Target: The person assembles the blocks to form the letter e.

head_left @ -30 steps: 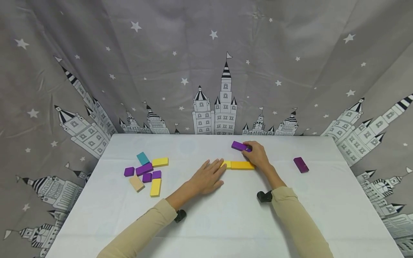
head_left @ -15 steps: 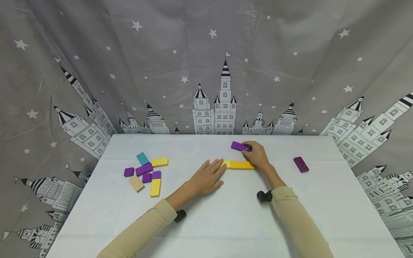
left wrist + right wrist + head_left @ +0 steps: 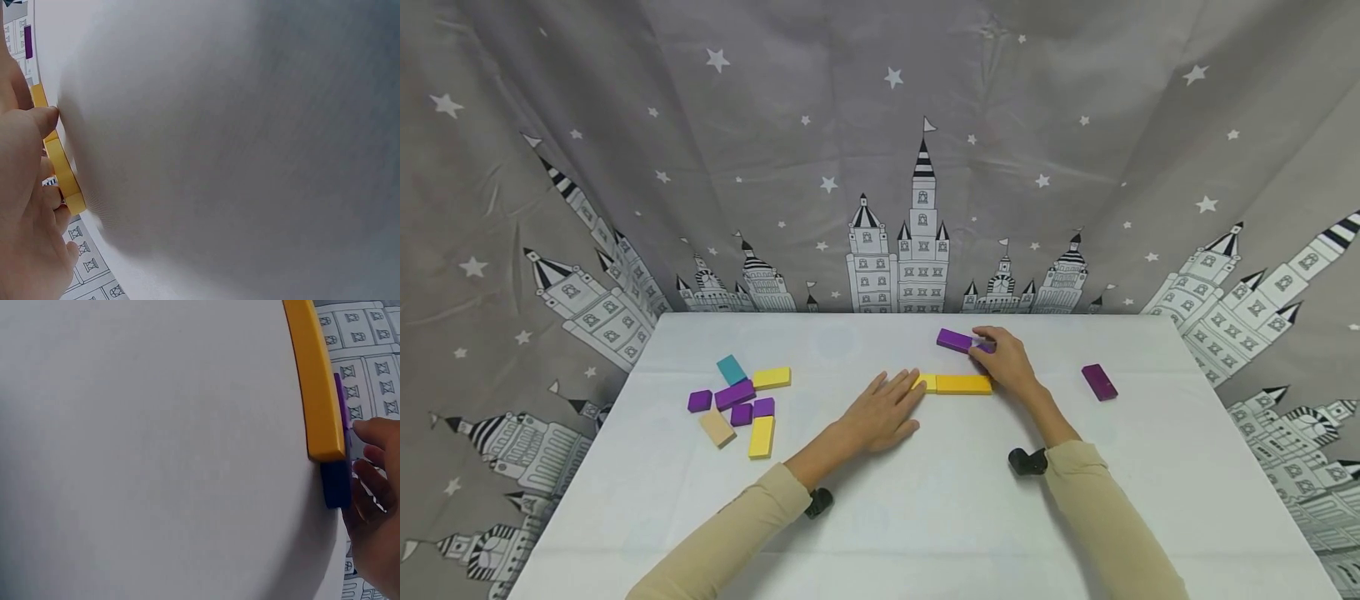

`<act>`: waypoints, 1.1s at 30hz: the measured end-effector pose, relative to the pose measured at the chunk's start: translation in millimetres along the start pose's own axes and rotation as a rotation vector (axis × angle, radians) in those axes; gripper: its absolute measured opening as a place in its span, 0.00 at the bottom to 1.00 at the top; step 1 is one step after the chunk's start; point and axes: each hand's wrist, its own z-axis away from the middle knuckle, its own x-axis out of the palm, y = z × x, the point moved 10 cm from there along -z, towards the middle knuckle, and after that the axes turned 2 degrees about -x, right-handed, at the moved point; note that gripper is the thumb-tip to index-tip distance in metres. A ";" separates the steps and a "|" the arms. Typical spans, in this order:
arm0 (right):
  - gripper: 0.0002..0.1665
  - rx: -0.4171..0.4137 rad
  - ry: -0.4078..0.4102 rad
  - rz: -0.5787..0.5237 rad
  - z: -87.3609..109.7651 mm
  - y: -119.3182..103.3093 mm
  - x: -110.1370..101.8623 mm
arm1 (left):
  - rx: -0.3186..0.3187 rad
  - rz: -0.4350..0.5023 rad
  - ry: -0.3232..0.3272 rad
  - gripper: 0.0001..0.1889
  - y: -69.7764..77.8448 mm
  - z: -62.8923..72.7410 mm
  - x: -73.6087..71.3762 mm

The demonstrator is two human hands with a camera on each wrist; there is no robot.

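A row of yellow blocks [image 3: 964, 384] lies across the middle of the white table, a lighter one at its left end. My left hand [image 3: 880, 414] lies over that end with fingers stretched out, covering part of it. Behind the row sits a purple block [image 3: 953, 340], with more purple at its right end, partly behind fingers. My right hand [image 3: 1006, 360] is at that right end, thumb and fingers spread loosely about it. In the right wrist view the fingers stand beside a dark blue-looking block end [image 3: 336, 484], past the yellow row's tip.
At the left lies a loose group: a teal block [image 3: 732, 367], a tan block [image 3: 718, 428], yellow blocks [image 3: 762, 437] and several purple blocks [image 3: 735, 393]. A dark purple block [image 3: 1100, 382] lies alone at the right. A grey castle-print curtain [image 3: 880, 167] stands behind the table.
My right hand and forearm have shifted slightly right, showing more of the purple at its fingers; the purple stays in place. My left hand has not moved.
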 end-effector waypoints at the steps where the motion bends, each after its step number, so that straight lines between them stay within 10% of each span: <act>1: 0.26 -0.005 0.009 -0.009 1.8 0.9 -4.6 | 0.001 0.000 0.002 0.34 0.0 -0.1 0.0; 19: 0.24 0.012 0.228 0.029 78.4 62.4 -118.7 | -0.002 -0.006 -0.005 0.34 -0.5 -2.0 0.3; 33: 0.29 0.136 0.179 0.083 119.1 108.0 -136.3 | -0.013 0.009 -0.007 0.34 0.1 -1.8 -0.5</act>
